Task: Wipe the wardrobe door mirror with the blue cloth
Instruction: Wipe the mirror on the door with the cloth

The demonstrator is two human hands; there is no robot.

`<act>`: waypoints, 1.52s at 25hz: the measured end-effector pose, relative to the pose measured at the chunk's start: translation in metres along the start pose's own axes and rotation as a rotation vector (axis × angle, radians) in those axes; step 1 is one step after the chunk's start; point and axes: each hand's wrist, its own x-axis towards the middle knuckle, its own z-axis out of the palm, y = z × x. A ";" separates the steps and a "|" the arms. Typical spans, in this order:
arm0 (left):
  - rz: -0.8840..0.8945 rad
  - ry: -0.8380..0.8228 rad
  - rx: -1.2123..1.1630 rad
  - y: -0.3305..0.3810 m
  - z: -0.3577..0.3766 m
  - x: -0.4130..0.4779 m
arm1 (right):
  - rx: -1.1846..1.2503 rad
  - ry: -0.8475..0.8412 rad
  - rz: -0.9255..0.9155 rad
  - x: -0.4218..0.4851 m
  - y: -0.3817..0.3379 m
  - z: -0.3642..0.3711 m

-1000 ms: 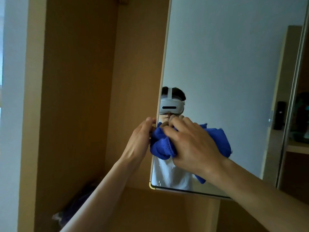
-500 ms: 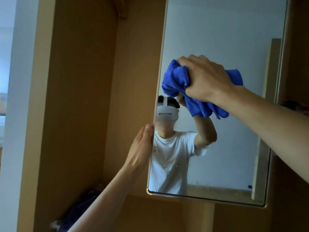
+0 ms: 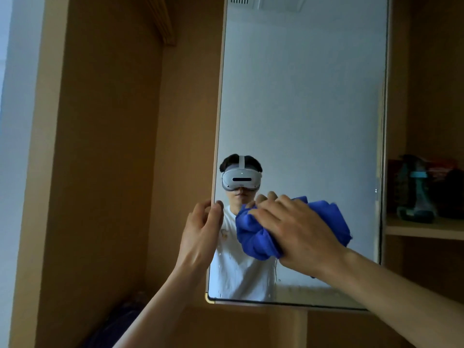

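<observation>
On the lower mirror, around six o'clock, the right hand presses the bunched blue cloth, fingers clutching it. The left hand pinches the door's nine o'clock edge. Mid-wipe; droplets near the bottom likely come next.

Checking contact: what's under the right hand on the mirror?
The bunched blue cloth, pressed to the mirror under the right hand. The glass beneath the cloth is covered. Droplets show on the mirror's lower part.
</observation>
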 end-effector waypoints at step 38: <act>0.011 0.137 0.275 -0.019 0.029 -0.009 | -0.190 0.207 0.289 -0.023 0.138 -0.063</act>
